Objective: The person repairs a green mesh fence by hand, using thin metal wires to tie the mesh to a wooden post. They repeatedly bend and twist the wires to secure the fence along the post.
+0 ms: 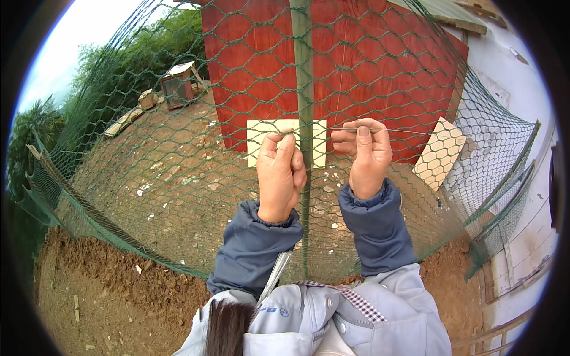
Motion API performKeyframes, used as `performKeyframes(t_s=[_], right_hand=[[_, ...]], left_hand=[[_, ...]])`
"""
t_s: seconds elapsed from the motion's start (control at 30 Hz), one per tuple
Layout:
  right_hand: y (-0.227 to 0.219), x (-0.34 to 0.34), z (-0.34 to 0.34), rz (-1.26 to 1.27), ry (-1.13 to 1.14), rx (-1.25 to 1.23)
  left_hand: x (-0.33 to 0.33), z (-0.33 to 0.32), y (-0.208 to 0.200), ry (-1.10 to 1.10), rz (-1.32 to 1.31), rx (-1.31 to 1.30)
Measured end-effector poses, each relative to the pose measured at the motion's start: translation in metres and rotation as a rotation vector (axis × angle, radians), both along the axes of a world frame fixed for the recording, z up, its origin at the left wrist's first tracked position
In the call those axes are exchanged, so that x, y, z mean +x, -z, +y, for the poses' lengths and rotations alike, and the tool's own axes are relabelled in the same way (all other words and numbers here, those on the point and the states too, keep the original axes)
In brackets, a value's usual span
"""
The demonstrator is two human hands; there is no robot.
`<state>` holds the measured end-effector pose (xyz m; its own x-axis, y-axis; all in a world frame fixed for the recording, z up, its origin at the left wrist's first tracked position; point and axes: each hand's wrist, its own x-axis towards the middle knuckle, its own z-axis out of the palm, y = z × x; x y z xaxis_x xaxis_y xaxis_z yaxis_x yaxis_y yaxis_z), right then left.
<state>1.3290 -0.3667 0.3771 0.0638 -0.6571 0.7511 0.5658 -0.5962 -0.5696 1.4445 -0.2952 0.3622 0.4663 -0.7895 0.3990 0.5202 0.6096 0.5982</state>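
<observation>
A green mesh net (237,77) stretches before me, held against an upright green post (304,65). Just left of the post, my left hand (278,172) is closed, thumb and forefinger pinched at the mesh on what looks like one end of a thin wire. To the right of the post, my right hand (369,157) pinches the same thin wire (407,130) between thumb and fingers, and its free length sticks out to the right. Both hands are level with each other. A bundle of pale, thin strips (276,272) lies by my left forearm, against my chest.
Behind the net stand large red panels (380,77), a pale board (319,155) and another leaning board (439,153). A small hutch-like box (177,89) sits far left on bare soil (160,178). A white wall (504,77) rises at the right.
</observation>
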Motion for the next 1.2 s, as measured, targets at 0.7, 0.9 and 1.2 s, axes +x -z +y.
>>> performKeyframes(t_s=[0.7,0.9,1.2], right_hand=[[0.005,-0.01,-0.002,0.083,0.107,-0.169],[0.007,-0.015,-0.003,-0.255,0.0,-0.173],[0.03,-0.011,0.024,0.137,0.33,-0.68]], left_hand=[[0.012,-0.01,0.007,-1.053,-0.864,0.095],[0.006,-0.004,0.024,-0.784,-0.439,-0.077],[-0.012,0.026,0.027,-0.89,-0.703,-0.299]])
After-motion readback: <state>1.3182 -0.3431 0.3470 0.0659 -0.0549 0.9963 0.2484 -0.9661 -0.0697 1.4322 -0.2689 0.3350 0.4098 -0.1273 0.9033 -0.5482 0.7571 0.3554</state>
